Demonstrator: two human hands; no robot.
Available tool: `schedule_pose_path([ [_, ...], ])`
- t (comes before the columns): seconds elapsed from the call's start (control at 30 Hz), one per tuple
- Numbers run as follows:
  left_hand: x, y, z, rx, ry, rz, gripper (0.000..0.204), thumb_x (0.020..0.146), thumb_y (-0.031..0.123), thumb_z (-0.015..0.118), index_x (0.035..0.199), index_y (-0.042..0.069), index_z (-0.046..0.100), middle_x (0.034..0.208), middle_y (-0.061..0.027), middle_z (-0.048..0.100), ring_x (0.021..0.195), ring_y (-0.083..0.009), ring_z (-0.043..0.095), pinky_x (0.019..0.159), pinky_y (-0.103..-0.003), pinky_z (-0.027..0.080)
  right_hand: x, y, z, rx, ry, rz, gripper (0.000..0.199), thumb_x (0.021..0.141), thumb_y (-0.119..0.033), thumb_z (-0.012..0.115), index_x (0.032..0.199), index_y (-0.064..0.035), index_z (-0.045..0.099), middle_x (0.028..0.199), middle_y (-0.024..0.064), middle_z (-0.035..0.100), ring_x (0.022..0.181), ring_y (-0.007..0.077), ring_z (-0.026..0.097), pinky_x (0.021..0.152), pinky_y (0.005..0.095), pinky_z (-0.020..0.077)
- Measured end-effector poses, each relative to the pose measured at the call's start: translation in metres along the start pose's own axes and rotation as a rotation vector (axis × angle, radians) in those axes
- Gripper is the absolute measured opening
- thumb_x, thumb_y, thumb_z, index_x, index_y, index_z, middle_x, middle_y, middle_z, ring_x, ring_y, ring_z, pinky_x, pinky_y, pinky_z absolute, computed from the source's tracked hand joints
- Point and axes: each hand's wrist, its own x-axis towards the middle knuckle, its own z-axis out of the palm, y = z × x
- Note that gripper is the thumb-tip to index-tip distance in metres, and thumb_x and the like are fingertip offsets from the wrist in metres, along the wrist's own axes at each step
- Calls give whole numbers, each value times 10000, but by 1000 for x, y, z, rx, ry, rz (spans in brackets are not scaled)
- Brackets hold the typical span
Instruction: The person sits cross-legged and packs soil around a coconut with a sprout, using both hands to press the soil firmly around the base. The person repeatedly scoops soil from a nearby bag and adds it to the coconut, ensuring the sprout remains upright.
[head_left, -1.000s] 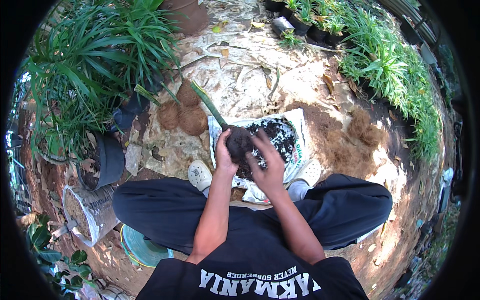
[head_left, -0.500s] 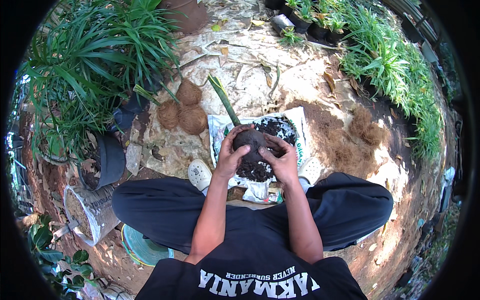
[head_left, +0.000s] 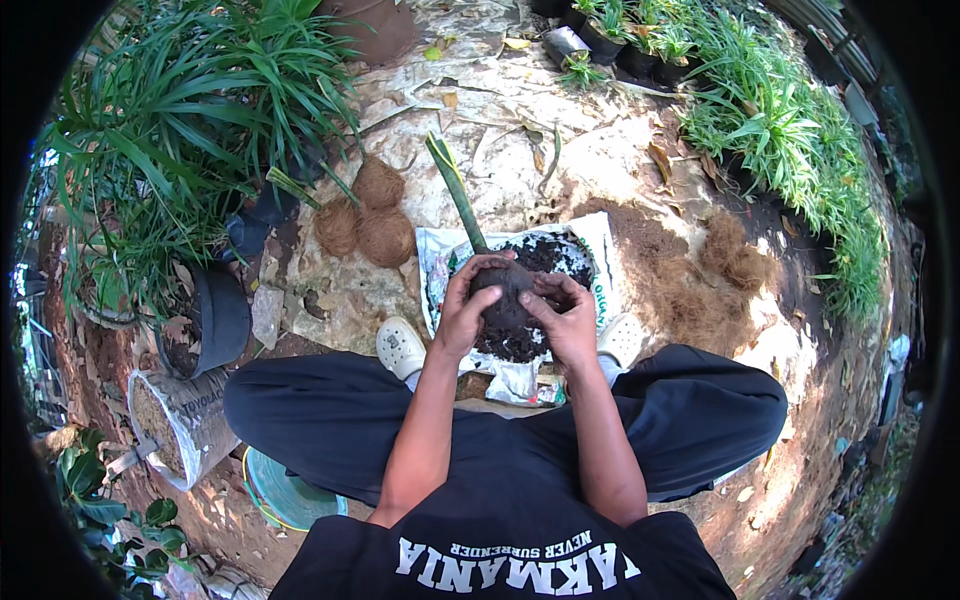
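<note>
Between my two hands is a dark, rounded ball of soil (head_left: 508, 300), with a long green leaf (head_left: 458, 195) edged in yellow rising from its far side. My left hand (head_left: 468, 305) cups the ball's left side, thumb across the near face. On the opposite side my right hand (head_left: 562, 315) grips it, its thumb also pressed to the front. Both hands are smeared with soil. Below them lies a white plastic sack (head_left: 437, 250) spread flat, bearing loose dark soil (head_left: 515, 345) with white bits.
Fibre-wrapped balls (head_left: 385, 238) sit beyond my left hand, one with a cut leaf. Loose brown fibre (head_left: 710, 290) lies to the right. At left are a black pot (head_left: 218, 315), an open sack (head_left: 185, 420) and a green bucket (head_left: 285, 495). Leafy plants (head_left: 770, 130) line the right side.
The leaf has swung slightly to the right and lower as the soil ball turned a little in my hands. Both hands keep their hold on it.
</note>
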Motion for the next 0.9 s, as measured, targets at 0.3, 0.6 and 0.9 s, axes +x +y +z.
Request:
schedule_pose_path([
  [0.3,1,3,1,162,0,32,376,798,142,671,1129,-18,593,1262,-158,606,1186,-219,559,1052,-351,394,2,-3,5,-108,22,-41,345,741,-96,853,993,21,648,886,58,649,820,111,608,743,268,509],
  [0.6,-3,9,-9,280,-134,108,638,734,271,780,1249,-19,541,1341,-162,549,1248,-222,517,1060,-354,400,-1,-4,7,-143,-20,-85,373,688,-77,870,943,-3,607,915,57,638,846,122,609,759,271,504],
  [0.9,0,10,-7,211,-142,89,421,803,155,613,1182,-29,589,1334,-165,567,1259,-253,520,1079,-375,378,0,-6,6,-52,-9,-56,309,733,-84,855,906,-24,606,880,31,627,833,111,601,756,271,506],
])
